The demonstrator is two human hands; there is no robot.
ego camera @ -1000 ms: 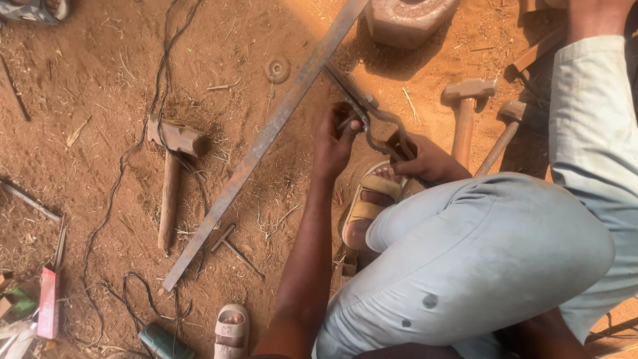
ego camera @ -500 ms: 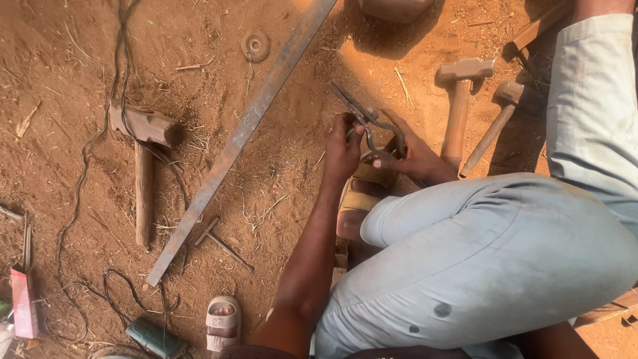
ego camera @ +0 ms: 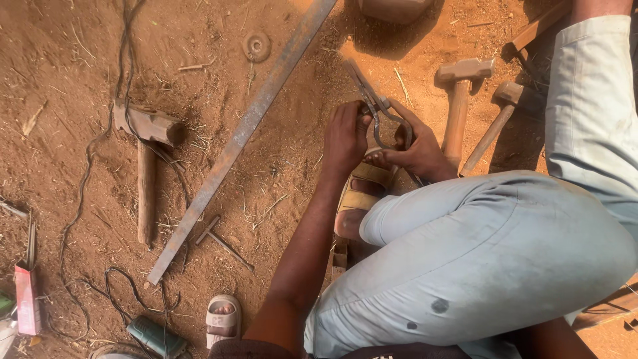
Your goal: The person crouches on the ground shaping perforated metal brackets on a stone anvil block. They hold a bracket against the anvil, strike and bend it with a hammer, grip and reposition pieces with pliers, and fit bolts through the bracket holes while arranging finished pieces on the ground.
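Note:
I squat on red dirt with my bent knee in pale trousers filling the lower right. My left hand (ego camera: 345, 136) and my right hand (ego camera: 419, 149) meet just past my sandalled foot (ego camera: 362, 193). Both hands grip a pair of rusty metal tongs (ego camera: 369, 93), whose long jaws point up and to the left away from me. The left fingers close on one handle loop, the right fingers on the other. What lies under the hands is hidden.
A long flat steel bar (ego camera: 246, 129) lies diagonally on the dirt. A sledgehammer (ego camera: 146, 159) rests at left, two wooden-handled hammers (ego camera: 462, 100) at right. A black cable (ego camera: 93, 166) snakes down the left. Another sandalled foot (ego camera: 222, 319) and a green power tool (ego camera: 156, 336) sit at the bottom.
The view has drifted, so everything sits slightly lower and to the right in the frame. My hands stay on the tongs, with the jaws still pointing up-left.

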